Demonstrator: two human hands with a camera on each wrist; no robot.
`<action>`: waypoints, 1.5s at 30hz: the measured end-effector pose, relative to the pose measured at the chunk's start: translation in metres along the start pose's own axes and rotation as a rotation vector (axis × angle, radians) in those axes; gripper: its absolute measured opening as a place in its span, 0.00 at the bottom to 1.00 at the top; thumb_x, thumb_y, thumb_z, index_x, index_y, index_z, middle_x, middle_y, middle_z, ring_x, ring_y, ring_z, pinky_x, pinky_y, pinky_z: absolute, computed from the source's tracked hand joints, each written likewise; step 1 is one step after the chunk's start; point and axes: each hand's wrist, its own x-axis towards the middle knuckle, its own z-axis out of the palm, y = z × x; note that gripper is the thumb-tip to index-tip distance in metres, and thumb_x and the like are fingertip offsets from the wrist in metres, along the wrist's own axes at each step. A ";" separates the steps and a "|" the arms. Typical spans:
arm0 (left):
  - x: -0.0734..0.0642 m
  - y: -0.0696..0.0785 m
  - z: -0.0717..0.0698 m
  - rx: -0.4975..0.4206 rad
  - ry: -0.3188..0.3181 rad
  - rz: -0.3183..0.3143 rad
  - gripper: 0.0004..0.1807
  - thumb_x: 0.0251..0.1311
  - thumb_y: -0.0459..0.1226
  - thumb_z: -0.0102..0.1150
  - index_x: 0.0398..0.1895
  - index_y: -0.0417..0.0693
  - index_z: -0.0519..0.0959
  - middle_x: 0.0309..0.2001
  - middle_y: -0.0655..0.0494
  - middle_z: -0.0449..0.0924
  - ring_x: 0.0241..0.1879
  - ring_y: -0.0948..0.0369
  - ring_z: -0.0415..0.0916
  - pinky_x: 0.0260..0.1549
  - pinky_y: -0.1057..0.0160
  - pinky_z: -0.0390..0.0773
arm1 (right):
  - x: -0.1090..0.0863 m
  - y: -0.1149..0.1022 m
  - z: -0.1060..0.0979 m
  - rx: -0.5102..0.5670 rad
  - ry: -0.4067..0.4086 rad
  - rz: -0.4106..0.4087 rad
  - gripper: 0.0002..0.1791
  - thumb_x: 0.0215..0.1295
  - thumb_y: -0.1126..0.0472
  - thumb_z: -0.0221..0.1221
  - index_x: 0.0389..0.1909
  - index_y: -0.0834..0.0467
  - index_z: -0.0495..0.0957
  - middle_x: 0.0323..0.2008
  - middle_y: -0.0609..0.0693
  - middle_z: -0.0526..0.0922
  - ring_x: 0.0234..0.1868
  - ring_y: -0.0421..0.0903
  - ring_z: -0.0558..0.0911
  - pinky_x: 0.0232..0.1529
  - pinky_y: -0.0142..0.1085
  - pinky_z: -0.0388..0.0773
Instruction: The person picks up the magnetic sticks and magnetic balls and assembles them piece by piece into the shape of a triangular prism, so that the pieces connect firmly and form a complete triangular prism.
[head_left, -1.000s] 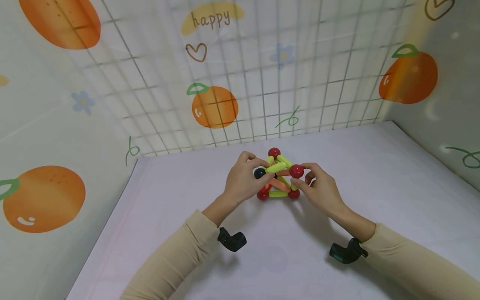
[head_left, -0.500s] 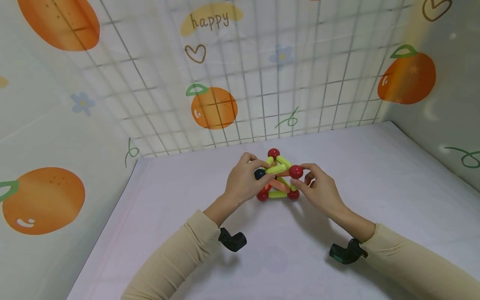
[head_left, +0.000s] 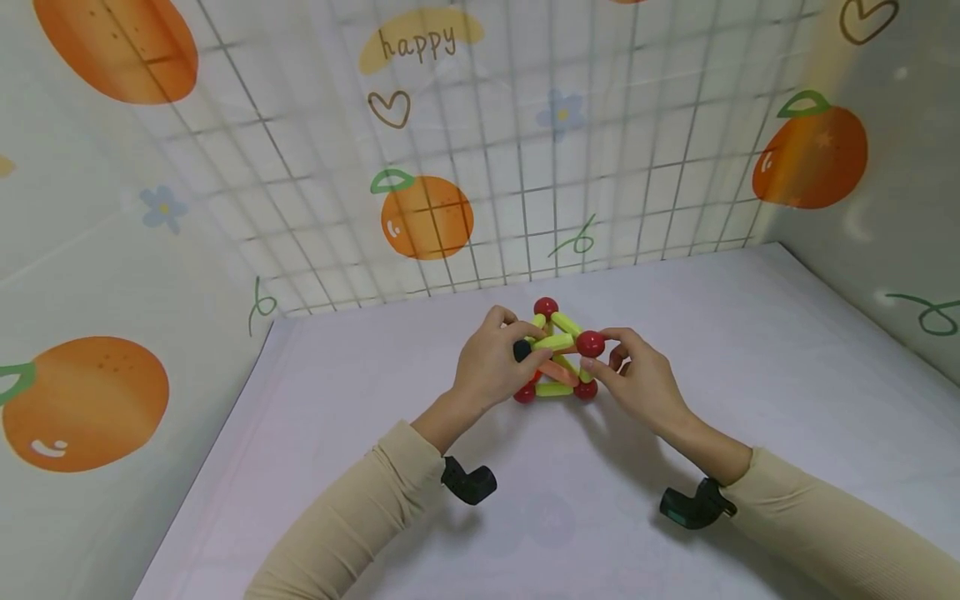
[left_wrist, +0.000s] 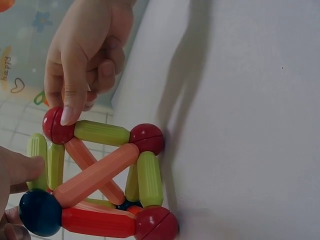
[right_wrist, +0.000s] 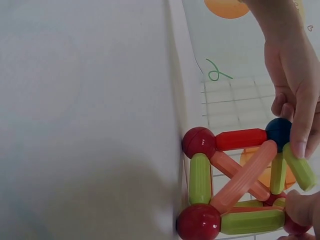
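Observation:
A frame of magnetic rods and balls point(head_left: 554, 389) stands on the table between both hands. My left hand point(head_left: 487, 358) pinches a yellow-green magnetic rod point(right_wrist: 299, 167) with thumb and fingers, right by the dark blue ball point(left_wrist: 41, 212) at its end. The rod's other end points toward the upper red ball point(head_left: 590, 344). My right hand point(head_left: 641, 375) grips that red ball between thumb and fingertips. Two salmon rods point(left_wrist: 97, 175) cross on one side of the frame, above a red rod point(left_wrist: 98, 222). Red balls point(right_wrist: 199, 142) sit at the lower corners.
A white cloth point(head_left: 555, 533) covers the table. Behind it hangs a grid-patterned curtain point(head_left: 510, 167) printed with oranges. Black wrist cameras point(head_left: 470, 482) are worn on both forearms, low over the table.
My left hand has shifted slightly right, and the yellow-green rod has tipped from slanting to nearly level beside the red ball. More of the blue ball is covered. The right hand keeps its grip.

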 end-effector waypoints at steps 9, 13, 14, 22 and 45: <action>0.000 0.001 0.003 0.061 0.027 0.024 0.14 0.58 0.47 0.67 0.45 0.53 0.87 0.43 0.50 0.75 0.31 0.60 0.74 0.26 0.70 0.72 | 0.000 0.000 0.000 0.004 -0.001 -0.003 0.26 0.63 0.58 0.65 0.59 0.62 0.71 0.29 0.55 0.75 0.21 0.44 0.68 0.21 0.31 0.65; 0.001 0.003 0.004 0.093 0.031 0.013 0.14 0.58 0.47 0.68 0.44 0.55 0.87 0.41 0.51 0.75 0.30 0.60 0.72 0.23 0.71 0.70 | 0.000 0.000 0.000 0.006 -0.003 -0.001 0.27 0.63 0.58 0.66 0.59 0.62 0.71 0.29 0.55 0.75 0.22 0.44 0.68 0.21 0.32 0.65; 0.002 0.003 0.004 0.104 0.029 0.009 0.14 0.58 0.47 0.68 0.44 0.55 0.87 0.41 0.51 0.74 0.30 0.60 0.72 0.23 0.71 0.69 | 0.000 0.000 0.000 0.005 -0.003 -0.001 0.27 0.62 0.58 0.66 0.59 0.62 0.71 0.28 0.55 0.75 0.22 0.44 0.68 0.21 0.32 0.65; 0.002 0.005 0.003 0.142 0.011 -0.010 0.15 0.57 0.48 0.68 0.45 0.55 0.86 0.38 0.52 0.72 0.31 0.61 0.69 0.23 0.72 0.68 | 0.000 -0.001 -0.001 0.004 0.001 0.001 0.26 0.62 0.58 0.66 0.59 0.62 0.72 0.28 0.55 0.75 0.22 0.45 0.69 0.21 0.32 0.65; 0.004 0.007 0.005 0.157 0.001 -0.024 0.15 0.57 0.48 0.68 0.45 0.56 0.87 0.35 0.53 0.69 0.27 0.62 0.66 0.19 0.73 0.61 | 0.000 -0.002 -0.001 -0.002 -0.001 0.005 0.26 0.62 0.58 0.66 0.58 0.62 0.72 0.28 0.55 0.74 0.23 0.45 0.70 0.21 0.32 0.65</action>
